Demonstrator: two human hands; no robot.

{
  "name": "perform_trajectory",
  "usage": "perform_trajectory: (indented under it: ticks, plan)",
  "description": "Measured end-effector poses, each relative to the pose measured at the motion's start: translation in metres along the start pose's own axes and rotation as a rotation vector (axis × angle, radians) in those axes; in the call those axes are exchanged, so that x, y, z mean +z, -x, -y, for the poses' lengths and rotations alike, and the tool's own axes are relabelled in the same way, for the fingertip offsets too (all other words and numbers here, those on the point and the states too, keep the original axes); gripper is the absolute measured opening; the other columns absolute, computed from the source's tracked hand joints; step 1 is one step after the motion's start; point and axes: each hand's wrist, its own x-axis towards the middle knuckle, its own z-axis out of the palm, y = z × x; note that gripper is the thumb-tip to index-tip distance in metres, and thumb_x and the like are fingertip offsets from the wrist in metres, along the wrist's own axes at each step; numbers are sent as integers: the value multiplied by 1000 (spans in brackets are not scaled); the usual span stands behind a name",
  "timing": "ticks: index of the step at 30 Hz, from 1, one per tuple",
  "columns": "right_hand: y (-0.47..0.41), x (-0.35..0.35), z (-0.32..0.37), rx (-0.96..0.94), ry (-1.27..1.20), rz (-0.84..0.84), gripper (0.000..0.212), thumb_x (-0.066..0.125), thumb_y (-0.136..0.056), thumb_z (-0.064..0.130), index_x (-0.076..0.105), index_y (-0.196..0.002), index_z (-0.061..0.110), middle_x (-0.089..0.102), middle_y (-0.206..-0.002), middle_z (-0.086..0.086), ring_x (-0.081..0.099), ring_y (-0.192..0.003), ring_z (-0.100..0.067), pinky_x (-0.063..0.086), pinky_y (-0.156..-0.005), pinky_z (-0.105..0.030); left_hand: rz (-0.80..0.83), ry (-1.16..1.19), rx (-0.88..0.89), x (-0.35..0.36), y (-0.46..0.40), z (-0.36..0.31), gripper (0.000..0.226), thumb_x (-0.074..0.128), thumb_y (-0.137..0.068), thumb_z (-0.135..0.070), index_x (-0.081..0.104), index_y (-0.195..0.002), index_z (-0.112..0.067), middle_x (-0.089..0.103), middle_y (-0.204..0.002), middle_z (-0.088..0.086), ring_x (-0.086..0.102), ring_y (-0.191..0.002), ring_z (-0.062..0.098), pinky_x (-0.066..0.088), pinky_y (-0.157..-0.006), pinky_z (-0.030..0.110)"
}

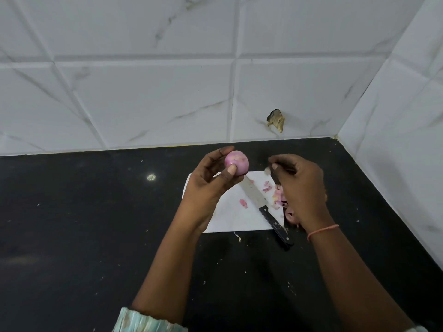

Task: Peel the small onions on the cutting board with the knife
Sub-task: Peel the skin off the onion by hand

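My left hand (211,180) holds a small pink onion (236,162) between thumb and fingertips, lifted above the far left corner of the white cutting board (230,219). My right hand (299,188) hovers over the board's right side and pinches a small pale scrap of peel (267,171) at its fingertips. The knife (263,207) lies flat on the board, untouched, its blade pointing up-left and its black handle hanging over the near right corner. Loose pink peels (275,192) lie on the board by my right hand; part of the pile is hidden under that hand.
The board sits on a black speckled countertop (96,236) in a corner of white marble-pattern tiled walls (143,92). A brown chipped patch (276,119) marks the back wall. Small peel scraps dot the counter near the board's front edge.
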Motion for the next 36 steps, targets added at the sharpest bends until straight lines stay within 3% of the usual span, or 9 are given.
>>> perform_trajectory:
  ticks: [3,7,10,13,19,25,27,33,36]
  plan:
    - [0,0,-4,-9,106,27,22,61,-95,18,71,-114,12,71,-109,0,60,-94,-3,40,-78,-3,3,80,-24,1,-1,1,43,68,-85,-15,61,-127,-10,66,-129,14,64,-120,32,54,-99,37]
    - [2,1,1,-119,25,-140,13,74,-83,8,66,-92,10,67,-90,0,63,-84,-8,55,-78,-25,1,171,-105,4,-3,3,36,47,-100,-5,55,-136,-5,64,-131,18,65,-116,37,54,-99,39]
    - [8,3,18,-137,-237,15,22,72,-87,18,67,-106,11,70,-102,3,67,-96,-6,55,-84,-23,12,157,-112,5,-5,5,36,43,-103,-7,54,-138,-7,65,-131,16,66,-114,35,56,-96,36]
    - [14,10,30,-195,-320,238,34,72,-87,25,66,-119,15,68,-115,5,65,-107,-10,56,-85,-25,36,145,-77,5,-6,6,42,52,-96,-11,53,-138,-7,63,-134,14,62,-122,30,53,-101,39]
    - [10,18,26,-177,-365,160,19,77,-82,11,75,-100,10,72,-101,0,69,-96,-11,57,-84,-27,11,30,11,4,-6,9,35,52,-97,-11,56,-131,-4,64,-132,14,60,-125,29,52,-101,36]
    - [7,19,29,-203,-287,70,9,70,-89,13,73,-94,6,73,-85,1,70,-80,-9,57,-73,-21,8,9,3,9,-4,7,29,46,-101,-13,60,-126,-6,71,-113,7,69,-93,11,52,-78,20]
    - [8,18,31,-167,-309,68,10,68,-91,14,72,-97,7,73,-87,2,70,-82,-9,57,-74,-22,9,27,2,11,-4,7,29,47,-100,-15,60,-125,-7,71,-109,6,69,-90,10,52,-77,20]
    - [21,15,35,-118,-436,141,24,78,-81,13,72,-104,12,73,-96,9,70,-91,-3,53,-78,-14,-15,24,40,9,-3,4,34,54,-92,-20,61,-123,-6,67,-123,15,66,-110,22,54,-92,30]
    - [20,17,29,-176,-327,94,24,77,-83,13,74,-106,9,74,-99,3,70,-92,-4,56,-82,-20,-22,-14,47,10,-2,4,30,54,-93,-20,64,-120,-9,72,-113,8,69,-99,13,54,-81,23]
